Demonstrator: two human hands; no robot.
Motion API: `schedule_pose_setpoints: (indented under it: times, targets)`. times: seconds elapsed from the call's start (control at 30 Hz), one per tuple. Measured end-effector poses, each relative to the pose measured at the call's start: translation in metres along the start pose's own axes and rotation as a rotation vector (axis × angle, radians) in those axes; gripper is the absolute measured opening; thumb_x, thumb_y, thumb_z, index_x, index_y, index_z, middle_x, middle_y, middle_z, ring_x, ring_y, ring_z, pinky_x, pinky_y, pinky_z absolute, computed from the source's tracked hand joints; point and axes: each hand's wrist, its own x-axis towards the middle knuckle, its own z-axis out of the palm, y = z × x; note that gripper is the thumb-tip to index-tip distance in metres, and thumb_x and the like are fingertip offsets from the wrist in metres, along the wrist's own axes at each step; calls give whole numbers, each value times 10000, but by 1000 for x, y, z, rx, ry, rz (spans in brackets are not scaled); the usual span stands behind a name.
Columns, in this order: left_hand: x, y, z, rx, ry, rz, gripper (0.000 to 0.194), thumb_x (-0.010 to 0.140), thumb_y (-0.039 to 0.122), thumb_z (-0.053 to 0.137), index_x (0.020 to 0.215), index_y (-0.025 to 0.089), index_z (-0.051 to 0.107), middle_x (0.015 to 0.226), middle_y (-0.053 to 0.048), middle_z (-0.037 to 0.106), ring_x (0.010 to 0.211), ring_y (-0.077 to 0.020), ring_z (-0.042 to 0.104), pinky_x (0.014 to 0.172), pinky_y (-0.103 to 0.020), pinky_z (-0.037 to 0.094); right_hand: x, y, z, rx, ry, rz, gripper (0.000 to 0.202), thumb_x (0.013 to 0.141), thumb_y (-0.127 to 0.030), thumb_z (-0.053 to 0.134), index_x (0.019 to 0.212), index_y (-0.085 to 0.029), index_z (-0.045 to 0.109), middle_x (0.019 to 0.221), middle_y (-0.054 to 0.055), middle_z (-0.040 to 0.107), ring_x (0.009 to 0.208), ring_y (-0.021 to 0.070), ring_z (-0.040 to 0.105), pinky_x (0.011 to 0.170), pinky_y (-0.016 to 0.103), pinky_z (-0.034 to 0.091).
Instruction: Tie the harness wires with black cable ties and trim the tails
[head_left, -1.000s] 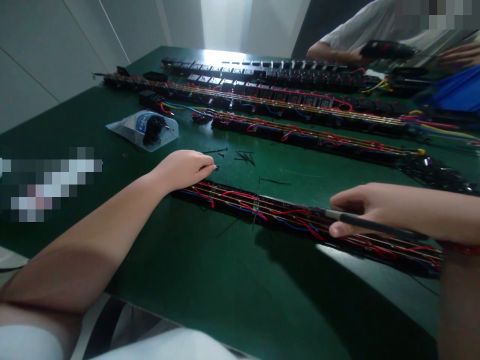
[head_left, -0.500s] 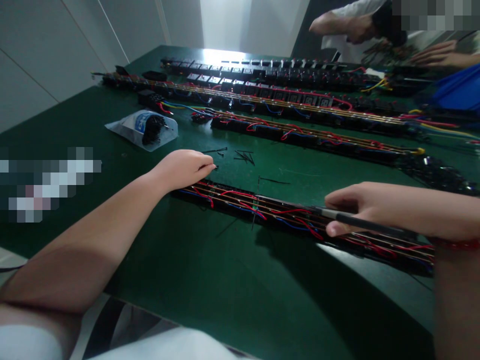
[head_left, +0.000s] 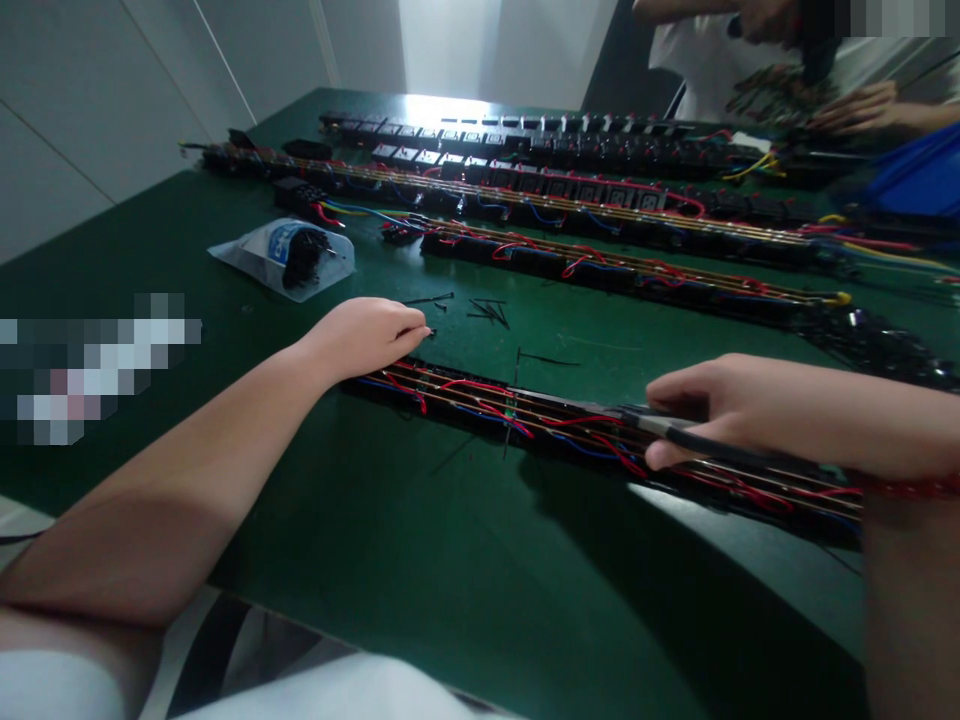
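Observation:
A long black strip (head_left: 465, 412) with red, blue and copper-coloured wires lies on the green table, slanting down to the right. My left hand (head_left: 375, 338) is closed at its left end, with a small dark piece at the fingertips, too small to name. My right hand (head_left: 694, 410) is closed around a dark-handled tool (head_left: 697, 440), whose thin tip reaches left over the strip's middle. Thin black ties (head_left: 489, 313) are scattered behind the strip, and one (head_left: 551, 360) lies near its back edge.
Further back lie several wired black strips (head_left: 615, 275). A clear bag of black ties (head_left: 289, 258) rests behind my left hand. At the far right are a blue container (head_left: 919, 175) and another person's hands (head_left: 862, 108).
My right hand and the tool have shifted slightly up and left. My left hand has barely moved. The other person's arm at the back has moved up.

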Motion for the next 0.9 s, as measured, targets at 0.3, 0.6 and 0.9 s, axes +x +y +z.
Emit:
schedule_pose_setpoints:
  times: [0.3, 0.6, 0.9]
  targets:
    - [1, -1, 1, 9, 4, 6, 408, 995, 426, 343, 925, 210, 681, 931, -42, 735, 890, -234, 683, 685, -312, 407, 4, 3, -1, -113, 49, 43, 476, 652, -736, 708, 770, -275, 718, 734, 27, 728, 660, 286, 665, 534, 359, 418]
    - [0, -1, 1, 3, 2, 3, 415, 996, 428, 344, 936, 208, 690, 937, -43, 738, 898, -234, 690, 691, -316, 429, 1, -2, 0, -130, 37, 51, 406, 688, -679, 707, 769, -280, 708, 721, 13, 715, 648, 266, 656, 528, 352, 405]
    - [0, -1, 1, -2, 1, -1, 416, 992, 431, 341, 933, 210, 688, 926, -43, 734, 883, -230, 685, 682, -310, 415, 0, -3, -1, -187, 44, 76, 462, 713, -735, 646, 787, -284, 715, 732, 4, 710, 633, 237, 633, 533, 350, 405]
